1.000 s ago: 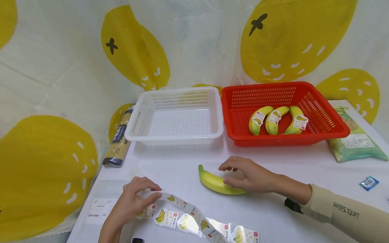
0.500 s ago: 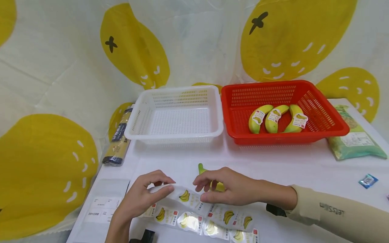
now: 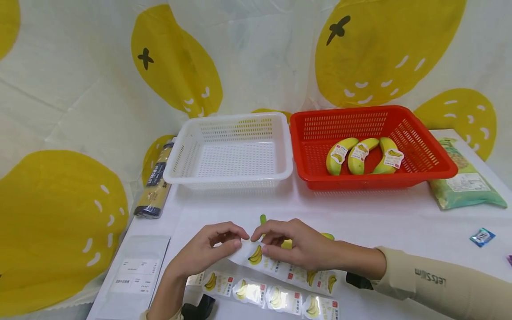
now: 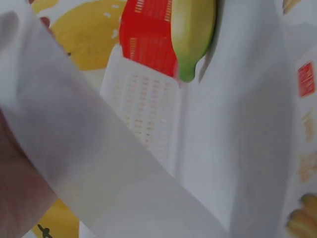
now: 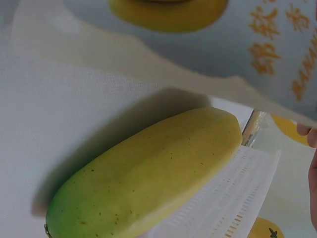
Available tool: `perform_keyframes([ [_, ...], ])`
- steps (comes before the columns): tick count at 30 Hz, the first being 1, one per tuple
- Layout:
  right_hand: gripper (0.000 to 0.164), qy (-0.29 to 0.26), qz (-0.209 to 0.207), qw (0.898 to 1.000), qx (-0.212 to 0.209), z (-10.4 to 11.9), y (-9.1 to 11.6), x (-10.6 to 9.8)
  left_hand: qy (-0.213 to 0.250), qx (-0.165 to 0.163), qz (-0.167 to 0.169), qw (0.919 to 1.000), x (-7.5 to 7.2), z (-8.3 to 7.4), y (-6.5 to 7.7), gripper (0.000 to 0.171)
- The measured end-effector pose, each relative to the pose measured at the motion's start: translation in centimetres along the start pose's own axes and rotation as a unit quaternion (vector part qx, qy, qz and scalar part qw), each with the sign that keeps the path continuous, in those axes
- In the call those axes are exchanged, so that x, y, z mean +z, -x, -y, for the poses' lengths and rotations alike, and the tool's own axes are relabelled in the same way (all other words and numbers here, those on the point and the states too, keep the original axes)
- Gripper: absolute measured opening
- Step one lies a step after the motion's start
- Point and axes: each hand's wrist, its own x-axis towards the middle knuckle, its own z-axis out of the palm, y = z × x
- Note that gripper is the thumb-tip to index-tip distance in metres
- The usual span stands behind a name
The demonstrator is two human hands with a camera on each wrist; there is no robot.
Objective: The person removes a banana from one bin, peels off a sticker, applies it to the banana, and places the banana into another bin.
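A strip of banana stickers slants up between my two hands over the table. My left hand pinches its upper end between thumb and fingers. My right hand holds the same end from the other side, its thumb over a printed banana. The pale back of the strip fills much of the left wrist view. Behind my right hand lies a yellow banana with a green end, mostly covered in the head view. A second row of banana stickers lies flat below the strip.
At the back stand a white basket and a red basket, the red one with labelled bananas. A long wrapped package and a clear label bag are left; a green bag and small blue packet right.
My right hand has moved left from the banana to the sticker strip's end. My left hand has shifted right with that end, so the hands now meet.
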Motion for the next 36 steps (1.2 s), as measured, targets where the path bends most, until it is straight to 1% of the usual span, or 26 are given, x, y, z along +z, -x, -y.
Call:
perform_keyframes([
  [2,0.023,0.009,-0.004,1.000,-0.020,0.0,0.0,0.1,-0.020,0.017,0.022,0.9994,-0.5,-0.1,-0.1,0.024],
  [4,0.024,0.011,-0.009,0.999,-0.032,0.1,-0.1,0.2,-0.039,0.037,0.042,0.9977,-1.0,-0.3,-0.4,0.026],
  [6,0.024,0.013,-0.015,0.999,-0.041,0.1,0.0,0.3,-0.026,0.046,0.069,0.9962,-1.4,-0.4,-0.9,0.024],
  [7,0.024,0.011,-0.018,0.999,-0.042,0.1,0.0,0.3,-0.009,0.050,0.089,0.9948,-1.6,-0.3,-1.2,0.023],
  [9,0.025,0.008,-0.022,0.999,-0.048,0.2,0.1,0.4,0.043,0.045,0.132,0.9893,-1.8,-0.2,-1.8,0.021],
  [10,0.026,0.006,-0.024,0.998,-0.055,0.2,0.1,0.5,0.075,0.042,0.151,0.9848,-1.8,0.0,-2.0,0.021],
  [12,0.026,0.001,-0.026,0.997,-0.068,0.3,0.1,0.7,0.133,0.033,0.175,0.9750,-1.8,0.3,-2.3,0.023],
  [14,0.026,0.002,-0.027,0.996,-0.083,0.4,0.0,0.8,0.178,0.031,0.184,0.9663,-1.6,0.7,-2.4,0.027],
  [16,0.026,0.003,-0.030,0.995,-0.094,0.5,0.0,0.8,0.209,0.041,0.185,0.9594,-1.3,0.9,-2.5,0.032],
  [19,0.027,0.011,-0.039,0.994,-0.103,0.6,0.0,0.8,0.240,0.050,0.187,0.9512,-0.9,1.1,-2.6,0.037],
  [22,0.026,0.019,-0.050,0.992,-0.117,0.5,0.1,0.9,0.257,0.049,0.190,0.9461,-0.6,1.1,-2.8,0.042],
  [27,0.025,0.035,-0.067,0.985,-0.156,0.1,-0.1,1.0,0.260,0.036,0.199,0.9443,-0.4,1.0,-2.9,0.040],
  [29,0.026,0.043,-0.071,0.982,-0.169,0.0,-0.2,0.9,0.253,0.031,0.203,0.9455,-0.3,0.9,-3.0,0.038],
  [33,0.029,0.051,-0.069,0.982,-0.169,0.0,-0.3,0.8,0.241,0.016,0.215,0.9461,-0.2,0.9,-3.2,0.039],
  [36,0.029,0.059,-0.059,0.984,-0.160,-0.1,-0.3,0.7,0.232,0.013,0.223,0.9468,-0.1,1.1,-3.2,0.041],
])
